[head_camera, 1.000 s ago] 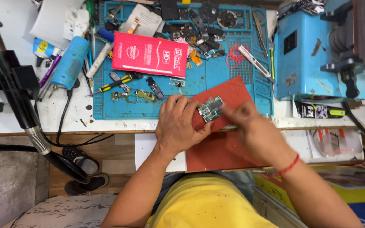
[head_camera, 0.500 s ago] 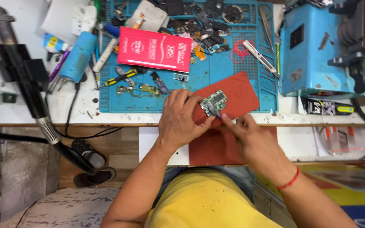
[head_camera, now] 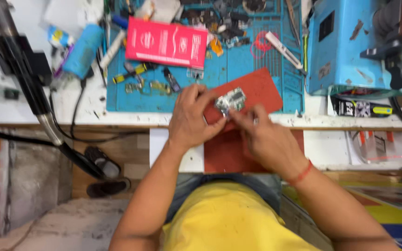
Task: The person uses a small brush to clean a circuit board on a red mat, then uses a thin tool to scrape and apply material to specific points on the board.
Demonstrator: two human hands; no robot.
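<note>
My left hand [head_camera: 192, 120] pinches a small grey-green circuit board [head_camera: 231, 100] and holds it over a red mat [head_camera: 257, 90] at the bench's front edge. My right hand [head_camera: 264, 135] works at the board's lower left edge with its fingers closed on a thin tool that is mostly hidden; a small metal glint shows by the knuckles. A red thread is tied around the right wrist. The picture is blurred, so the tool's kind cannot be told.
A blue work mat [head_camera: 238, 65] carries a red box [head_camera: 166, 42], small screwdrivers, tweezers [head_camera: 282, 49] and several loose parts. A blue machine [head_camera: 350, 46] stands at the right. A black stand arm [head_camera: 24, 79] and cables are at the left. Sandals [head_camera: 103, 174] lie on the floor.
The view has shifted slightly. My right hand has moved closer to the board and now touches its lower edge. The left hand keeps hold of the board.
</note>
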